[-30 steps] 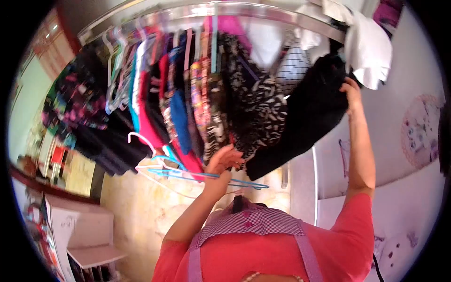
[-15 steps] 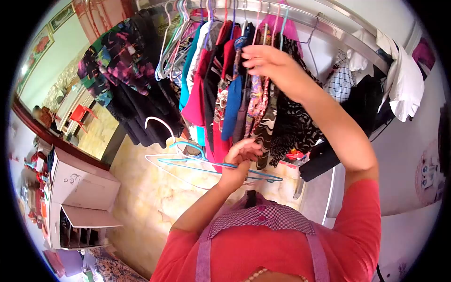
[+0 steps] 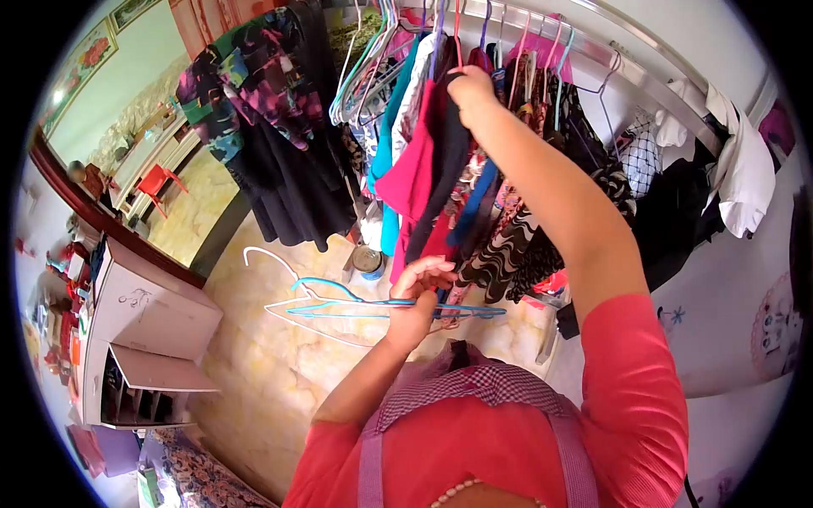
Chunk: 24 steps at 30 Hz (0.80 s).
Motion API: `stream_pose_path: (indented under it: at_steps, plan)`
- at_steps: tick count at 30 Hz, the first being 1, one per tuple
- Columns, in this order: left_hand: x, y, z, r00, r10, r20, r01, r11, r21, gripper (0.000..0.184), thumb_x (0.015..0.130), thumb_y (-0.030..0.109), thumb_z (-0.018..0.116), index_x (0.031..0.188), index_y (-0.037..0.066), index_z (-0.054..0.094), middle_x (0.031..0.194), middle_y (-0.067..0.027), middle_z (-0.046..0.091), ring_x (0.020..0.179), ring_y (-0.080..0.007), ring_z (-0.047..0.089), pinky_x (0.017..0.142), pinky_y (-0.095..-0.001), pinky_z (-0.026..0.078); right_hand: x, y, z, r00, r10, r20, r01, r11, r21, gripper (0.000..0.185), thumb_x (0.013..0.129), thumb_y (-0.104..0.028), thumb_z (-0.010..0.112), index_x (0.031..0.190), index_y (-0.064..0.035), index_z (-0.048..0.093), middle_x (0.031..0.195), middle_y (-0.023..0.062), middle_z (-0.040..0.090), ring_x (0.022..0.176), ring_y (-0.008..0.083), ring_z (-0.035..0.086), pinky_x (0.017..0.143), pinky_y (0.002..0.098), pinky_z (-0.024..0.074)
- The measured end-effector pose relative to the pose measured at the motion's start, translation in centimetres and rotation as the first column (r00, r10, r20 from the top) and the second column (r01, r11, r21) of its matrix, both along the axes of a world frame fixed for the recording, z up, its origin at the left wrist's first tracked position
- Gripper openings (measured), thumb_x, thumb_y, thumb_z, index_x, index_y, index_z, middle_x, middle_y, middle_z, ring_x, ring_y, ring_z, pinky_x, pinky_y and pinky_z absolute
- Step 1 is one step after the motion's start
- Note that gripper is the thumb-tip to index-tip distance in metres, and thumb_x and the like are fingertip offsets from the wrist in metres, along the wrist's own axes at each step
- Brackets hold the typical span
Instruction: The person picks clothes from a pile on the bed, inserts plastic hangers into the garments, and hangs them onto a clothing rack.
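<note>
In my left hand [image 3: 415, 298], the fingers are closed around a white hanger [image 3: 273, 255] and a blue hanger [image 3: 339, 314], both bare, in front of my chest. Higher up, my right hand [image 3: 476, 93] reaches into the row of hanging clothes and pinches the upper part of a black garment [image 3: 449, 161], just below its hanger. A magenta garment [image 3: 411, 188] hangs to the left of it. Patterned clothes [image 3: 504, 250] hang on the right, partly behind my right forearm.
A metal rail [image 3: 669, 108] carries the clothes and several bare hangers [image 3: 360, 106]. Dark dresses [image 3: 292, 182] hang at the left. A tin [image 3: 367, 261] stands on the floor below. A cabinet [image 3: 157, 309] with a lowered flap is at the left, and a person [image 3: 89, 179] sits beyond the doorway.
My right hand has gone from loosely open before the clothes to gripping the black garment. The view has shifted left, and my left hand still holds the hangers.
</note>
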<state>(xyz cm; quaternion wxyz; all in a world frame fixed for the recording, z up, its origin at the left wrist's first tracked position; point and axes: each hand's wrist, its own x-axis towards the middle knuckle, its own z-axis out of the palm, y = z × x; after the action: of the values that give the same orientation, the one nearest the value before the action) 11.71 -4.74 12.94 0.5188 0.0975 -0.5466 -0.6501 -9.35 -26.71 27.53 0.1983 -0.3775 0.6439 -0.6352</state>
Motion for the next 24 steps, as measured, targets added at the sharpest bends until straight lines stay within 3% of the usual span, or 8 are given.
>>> stream_pose_path:
  at_steps: [3,6,8,10,14,16,20,24]
  plan:
    - [0.6,0.0,-0.2,0.999,-0.01,0.03,0.009,0.999,0.043,0.057,0.064,-0.018,0.029,0.115,0.002,0.046,0.107,-0.0108,0.055,0.095,-0.0194,0.055,0.082,-0.0306,0.044,1.6,3.5,4.5,0.984,0.138,0.109,-0.121,0.981,-0.153,0.015,0.064,0.004,0.05,0.075,-0.0028,0.057,0.066,0.0093,0.054,0.06,0.0202,0.051,0.056,0.0317,0.0405]
    - [0.4,-0.5,0.8,0.999,0.027,0.038,-0.026,0.999,-0.037,0.059,0.06,-0.018,0.027,0.113,-0.001,0.045,0.106,-0.0135,0.056,0.093,-0.0229,0.057,0.079,-0.0329,0.046,2.6,7.6,6.2,0.875,0.474,0.094,-0.429,0.852,-0.302,0.032,0.056,0.004,0.048,0.087,0.0013,0.056,0.055,0.001,0.042,0.05,0.0131,0.04,0.049,0.0246,0.0316]
    - [0.3,-1.3,1.4,0.999,0.045,0.005,-0.044,0.995,-0.089,0.059,0.06,-0.017,0.027,0.113,-0.002,0.045,0.105,-0.0133,0.056,0.092,-0.0222,0.057,0.079,-0.0326,0.046,3.0,12.1,6.6,0.93,0.367,-0.022,-0.364,0.907,-0.211,0.038,0.056,0.002,0.049,0.095,0.0016,0.054,0.057,0.0,0.043,0.051,0.0118,0.039,0.049,0.0239,0.032]
    - [0.4,-1.7,1.9,0.999,0.025,-0.021,-0.028,0.993,-0.119,0.058,0.06,-0.017,0.028,0.114,-0.002,0.044,0.105,-0.0127,0.056,0.092,-0.0209,0.057,0.079,-0.0317,0.046,3.7,17.9,5.9,0.947,0.319,-0.028,-0.321,0.942,-0.1,0.042,0.056,0.002,0.049,0.098,0.0015,0.053,0.066,0.0012,0.047,0.057,0.0103,0.041,0.051,0.0221,0.0313]
    - [0.1,-1.7,1.8,0.992,-0.128,-0.015,0.126,0.987,-0.1,0.06,0.06,-0.017,0.029,0.116,0.0,0.043,0.105,-0.0117,0.055,0.091,-0.0197,0.056,0.079,-0.0304,0.045,1.9,27.9,2.2,0.894,0.366,-0.258,-0.373,0.927,0.019,0.04,0.054,0.0,0.046,0.093,-0.0003,0.052,0.092,0.0045,0.049,0.088,0.0121,0.045,0.078,0.022,0.0361]
    - [-0.5,-1.0,1.1,0.967,-0.254,0.005,0.254,0.964,-0.075,0.06,0.059,-0.015,0.03,0.116,-0.001,0.042,0.105,-0.0123,0.055,0.091,-0.0209,0.057,0.079,-0.0319,0.046,0.7,33.5,1.1,0.859,0.455,-0.236,-0.451,0.889,0.075,0.036,0.055,-0.001,0.046,0.09,-0.0008,0.05,0.096,0.0053,0.049,0.095,0.0156,0.045,0.088,0.0257,0.0332]
    - [-2.2,1.0,1.6,0.895,-0.439,0.081,0.444,0.894,-0.063,0.06,0.061,-0.014,0.03,0.118,0.001,0.041,0.104,-0.0132,0.054,0.091,-0.021,0.056,0.079,-0.0317,0.045,-0.2,44.7,-1.5,0.939,0.324,-0.114,-0.31,0.942,0.127,0.031,0.051,-0.002,0.048,0.081,-0.0018,0.051,0.086,0.0049,0.05,0.086,0.018,0.047,0.082,0.0274,0.035]
    - [-4.8,1.7,1.6,0.897,-0.438,0.064,0.443,0.886,-0.135,0.058,0.062,-0.013,0.031,0.118,0.0,0.042,0.101,-0.0139,0.054,0.09,-0.0207,0.056,0.079,-0.0317,0.045,3.6,52.2,-0.9,0.979,-0.14,0.146,0.124,0.986,0.112,0.029,0.043,-0.005,0.052,0.071,-0.0056,0.046,0.076,0.0038,0.044,0.074,0.0146,0.041,0.068,0.0236,0.0314]
